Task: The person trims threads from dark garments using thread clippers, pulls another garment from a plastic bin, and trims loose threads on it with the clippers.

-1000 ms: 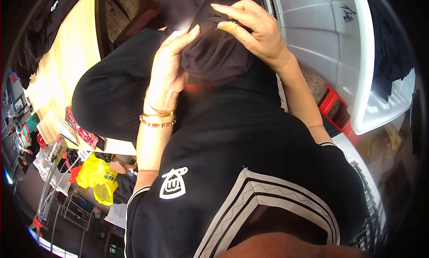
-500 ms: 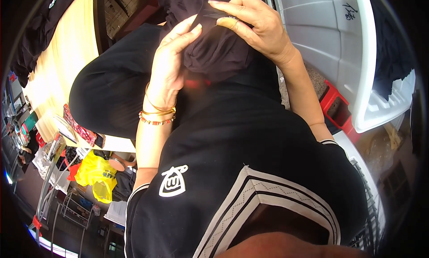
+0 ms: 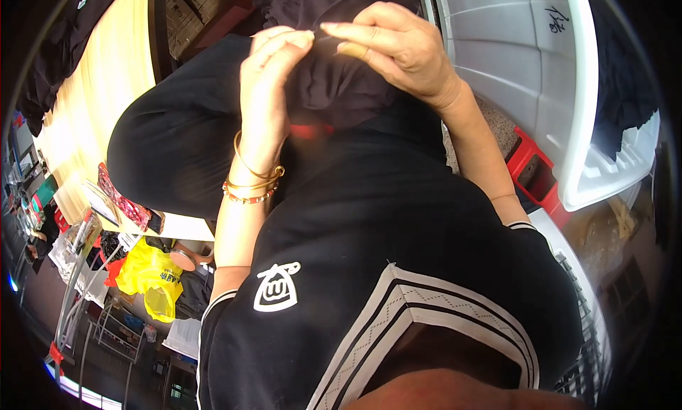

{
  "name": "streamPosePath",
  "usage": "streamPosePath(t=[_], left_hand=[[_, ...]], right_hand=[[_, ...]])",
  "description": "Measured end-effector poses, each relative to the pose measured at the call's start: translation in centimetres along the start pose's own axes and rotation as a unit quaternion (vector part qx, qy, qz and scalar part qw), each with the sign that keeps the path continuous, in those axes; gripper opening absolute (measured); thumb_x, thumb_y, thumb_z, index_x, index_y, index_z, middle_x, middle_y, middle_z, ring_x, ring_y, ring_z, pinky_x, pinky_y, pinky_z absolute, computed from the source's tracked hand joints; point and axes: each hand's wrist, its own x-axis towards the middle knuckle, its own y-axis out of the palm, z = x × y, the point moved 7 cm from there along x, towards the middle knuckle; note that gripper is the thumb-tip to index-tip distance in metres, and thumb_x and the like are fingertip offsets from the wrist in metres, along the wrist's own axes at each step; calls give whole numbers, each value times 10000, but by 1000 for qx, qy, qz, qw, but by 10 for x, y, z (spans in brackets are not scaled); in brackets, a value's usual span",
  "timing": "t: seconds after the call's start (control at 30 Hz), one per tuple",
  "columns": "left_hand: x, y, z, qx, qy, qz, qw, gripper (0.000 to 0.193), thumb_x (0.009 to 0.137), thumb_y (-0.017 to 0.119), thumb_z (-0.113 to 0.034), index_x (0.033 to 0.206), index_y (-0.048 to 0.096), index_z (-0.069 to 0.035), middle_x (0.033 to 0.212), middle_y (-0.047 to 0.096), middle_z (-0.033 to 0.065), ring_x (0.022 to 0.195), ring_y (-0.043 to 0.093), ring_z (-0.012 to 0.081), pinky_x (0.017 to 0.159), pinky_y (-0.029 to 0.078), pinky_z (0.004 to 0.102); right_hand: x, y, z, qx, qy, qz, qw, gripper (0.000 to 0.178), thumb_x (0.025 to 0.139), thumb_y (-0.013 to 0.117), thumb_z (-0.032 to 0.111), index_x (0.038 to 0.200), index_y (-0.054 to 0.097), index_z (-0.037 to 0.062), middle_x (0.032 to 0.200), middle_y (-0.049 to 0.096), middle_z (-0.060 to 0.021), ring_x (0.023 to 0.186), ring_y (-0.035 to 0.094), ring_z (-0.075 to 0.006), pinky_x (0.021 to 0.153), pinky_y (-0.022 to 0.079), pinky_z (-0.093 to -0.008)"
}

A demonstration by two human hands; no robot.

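A dark, purplish-black cloth [image 3: 344, 80] lies bunched on my lap, beneath both hands. My left hand [image 3: 266, 73] is closed in a pinch above the cloth's left side; whatever its thumb and fingertips hold is too small to make out. Facing it, my right hand [image 3: 408, 51] has its fingers bent toward the left fingertips, nearly meeting them. A yellowish covering wraps the right thumb [image 3: 353, 51]. What lies between the right fingers is dark against the cloth and cannot be made out.
To the right stands a large white plastic bin [image 3: 511, 48] with dark cloth [image 3: 625, 90] over its far side. A red plastic stool [image 3: 533, 170] is beside it. Left are a light wooden tabletop [image 3: 92, 83], a yellow bag [image 3: 150, 275] and a metal rack [image 3: 71, 303].
The cloth that was raised between my hands has dropped lower. A dark, pointed piece at my right fingers no longer shows. My right hand has shifted slightly down and left.
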Motion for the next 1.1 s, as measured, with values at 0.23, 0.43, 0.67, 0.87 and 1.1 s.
streamPosePath(t=[0.23, 0.43, 0.67, 0.87, 1.1], left_hand=[[2, 3, 0, 27, -34, -8, 999, 181, 925, 641, -161, 932, 709, 6, 978, 615, 14, 954, 549, 96, 818, 421, 215], [4, 8, 17, -130, -151, 18, 980, 227, 918, 635, -183, 1055, 686, -9, 1040, 676, 52, 1010, 595, 109, 924, 445, 261], [0, 5, 30, -131, -191, 44, 972, 187, 914, 648, -108, 1070, 697, -16, 984, 714, 62, 882, 659, 115, 820, 500, 233], [1, 4, 29, -162, -175, 31, 971, 169, 921, 636, -79, 1064, 694, -11, 1007, 712, 66, 917, 661, 116, 859, 503, 237], [0, 7, 25, -151, -162, 47, 974, 175, 928, 627, -81, 1075, 687, -7, 1016, 708, 58, 927, 657, 109, 868, 500, 232]], right_hand=[[-3, 10, 10, 68, 49, 63, 994, 211, 818, 716, 223, 1022, 746, 177, 803, 606, 9, 696, 614, -157, 606, 501, -277], [0, 11, 18, 74, 51, 121, 989, 193, 832, 694, 225, 1007, 741, 160, 817, 610, -3, 725, 622, -174, 629, 511, -294], [-7, 8, 17, 118, 74, 114, 984, 254, 813, 715, 210, 1058, 728, 141, 818, 613, -15, 721, 621, -190, 628, 505, -291], [-15, -15, -9, 82, 111, 13, 990, 328, 805, 746, 205, 1114, 706, 103, 796, 582, -38, 657, 567, -177, 577, 457, -294], [-8, -8, -11, 41, 112, 34, 992, 325, 812, 737, 221, 1120, 704, 122, 797, 580, -29, 655, 569, -176, 578, 463, -293]])
